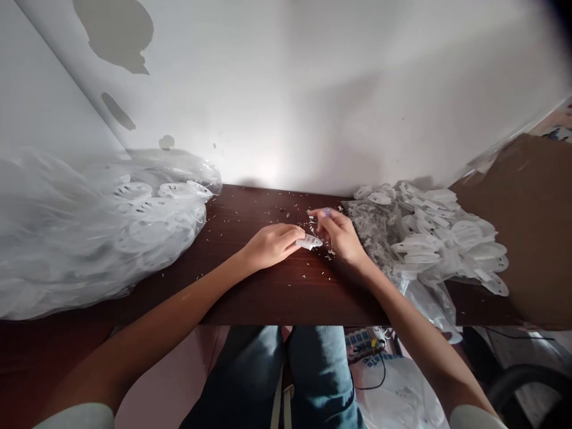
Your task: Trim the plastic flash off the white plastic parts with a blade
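My left hand lies on the dark wooden table, fingers curled and pinching a small white plastic piece. My right hand is just right of it, fingers bent and pinched above the same piece; whether it grips the piece or a tiny scrap I cannot make out. Small white shavings are scattered on the table around both hands.
A large clear plastic bag of round white plastic parts fills the left of the table. A heap of white plastic pieces on another bag lies at the right, beside a brown cardboard sheet. A white wall stands close behind. Cables lie on the floor below.
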Demonstrator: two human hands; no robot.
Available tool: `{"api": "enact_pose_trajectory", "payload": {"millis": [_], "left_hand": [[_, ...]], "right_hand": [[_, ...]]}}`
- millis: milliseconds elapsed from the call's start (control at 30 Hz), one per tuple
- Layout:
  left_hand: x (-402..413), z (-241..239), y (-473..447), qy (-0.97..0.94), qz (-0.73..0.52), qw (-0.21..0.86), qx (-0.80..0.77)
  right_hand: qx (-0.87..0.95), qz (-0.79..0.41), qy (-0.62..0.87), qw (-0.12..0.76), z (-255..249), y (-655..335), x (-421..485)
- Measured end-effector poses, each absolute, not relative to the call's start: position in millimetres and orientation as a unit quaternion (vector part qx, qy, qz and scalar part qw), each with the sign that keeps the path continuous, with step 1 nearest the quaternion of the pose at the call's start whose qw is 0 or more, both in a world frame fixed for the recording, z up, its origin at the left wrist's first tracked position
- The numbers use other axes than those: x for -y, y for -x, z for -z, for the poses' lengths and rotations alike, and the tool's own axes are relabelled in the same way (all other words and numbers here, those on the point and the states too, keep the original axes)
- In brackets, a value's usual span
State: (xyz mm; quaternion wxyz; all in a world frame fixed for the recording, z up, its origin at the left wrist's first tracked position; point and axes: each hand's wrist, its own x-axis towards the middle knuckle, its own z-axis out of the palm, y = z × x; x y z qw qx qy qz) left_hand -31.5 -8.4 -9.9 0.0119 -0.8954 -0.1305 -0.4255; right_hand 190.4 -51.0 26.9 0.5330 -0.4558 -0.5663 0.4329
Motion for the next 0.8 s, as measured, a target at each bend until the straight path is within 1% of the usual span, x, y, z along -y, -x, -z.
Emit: {"api": "enact_pose_trajectory", "payload": {"millis": [67, 100, 167, 267, 333, 500, 600, 700, 800], "left_hand": [[12.7, 10.0, 29.0, 0.905, 0.412, -0.008, 0.107], [15.0, 10.2, 27.3, 0.909, 0.406, -0.018, 0.096], [19.0, 11.2, 23.6, 0.912, 0.4, -0.031, 0.083], [22.7, 13.2, 19.1, 0.914, 0.396, -0.043, 0.073], [23.5, 13.7, 17.8, 0.916, 0.391, -0.046, 0.073], [23.4, 12.5, 17.9, 0.918, 0.387, -0.048, 0.072], [23.0, 12.5, 17.8, 0.92, 0.382, -0.052, 0.076], [22.7, 13.1, 17.6, 0.92, 0.381, -0.058, 0.076], [22.5, 13.4, 17.4, 0.92, 0.381, -0.063, 0.073]], "right_hand": [[0.503, -0.469, 0.382, 0.617, -34.9, -190.8, 53.3], [0.47, -0.497, 0.343, 0.644, -38.1, -190.4, 54.6], [0.418, -0.548, 0.282, 0.667, -41.4, -188.2, 57.1], [0.399, -0.584, 0.253, 0.66, -38.9, -182.1, 59.6], [0.408, -0.584, 0.268, 0.649, -35.4, -178.1, 60.7], [0.443, -0.52, 0.38, 0.623, -34.9, -174.5, 63.5], [0.464, -0.494, 0.413, 0.608, -36.6, -173.9, 64.5], [0.474, -0.491, 0.408, 0.606, -35.2, -171.4, 64.6], [0.47, -0.507, 0.364, 0.624, -32.2, -168.8, 64.5]]}}
